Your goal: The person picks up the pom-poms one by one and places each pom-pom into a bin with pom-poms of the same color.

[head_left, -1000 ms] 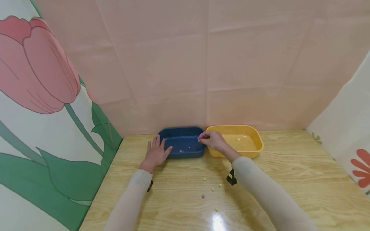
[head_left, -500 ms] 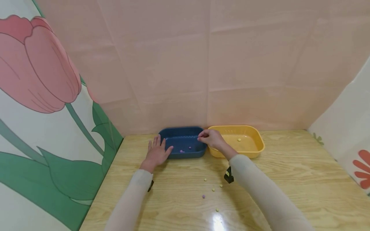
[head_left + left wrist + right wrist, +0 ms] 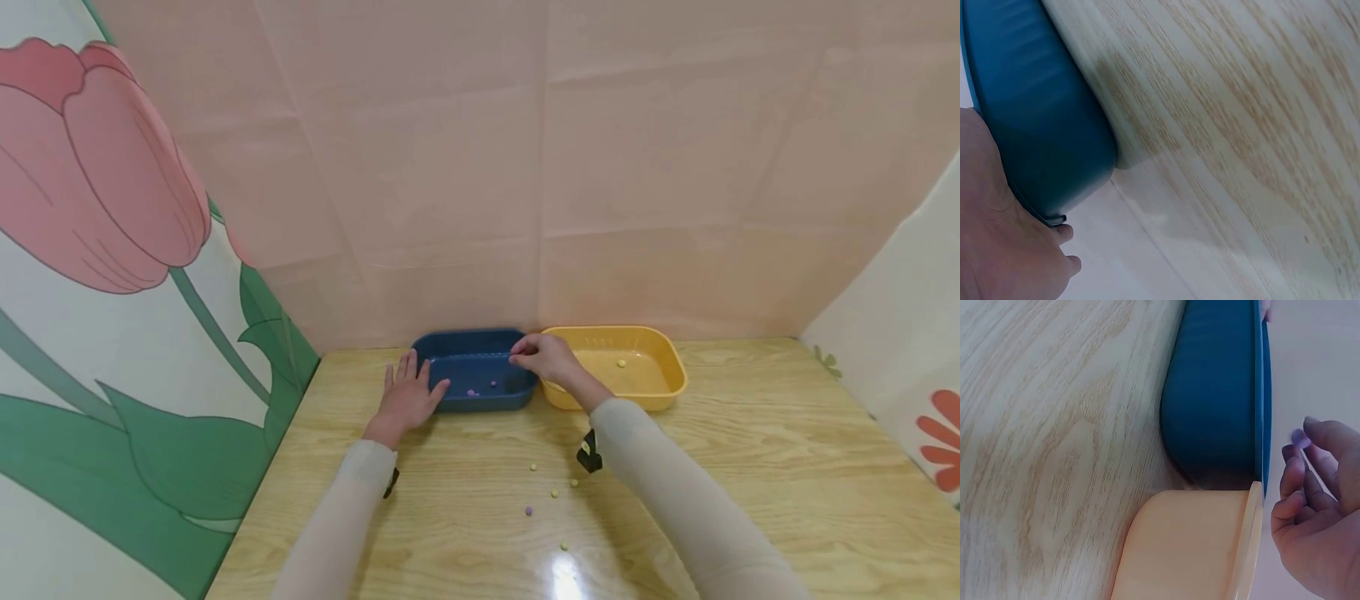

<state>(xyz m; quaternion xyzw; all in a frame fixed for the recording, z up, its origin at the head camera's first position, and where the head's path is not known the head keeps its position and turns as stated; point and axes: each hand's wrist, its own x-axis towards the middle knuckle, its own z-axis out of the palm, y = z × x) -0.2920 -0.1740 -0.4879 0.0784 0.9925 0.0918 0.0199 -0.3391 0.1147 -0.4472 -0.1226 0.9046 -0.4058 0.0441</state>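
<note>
Blue tray [image 3: 483,403], yellow tray [image 3: 622,401]: smooth plastic (table [image 3: 450,517] glossy wood-grain).

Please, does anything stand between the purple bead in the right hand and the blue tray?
Nothing visible does. The right hand pinches the purple bead above the blue tray, near its right end; the left hand is at the opposite end.

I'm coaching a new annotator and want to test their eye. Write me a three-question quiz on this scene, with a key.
1. Which colour is the bead that the right hand pinches? A) yellow B) purple C) green
2. True or false: the left hand is nearer the blue tray than the yellow tray.
3. Fill in: in the head view, ___ yellow beads lie on the table itself.

Key: 1. B; 2. true; 3. four.
</note>
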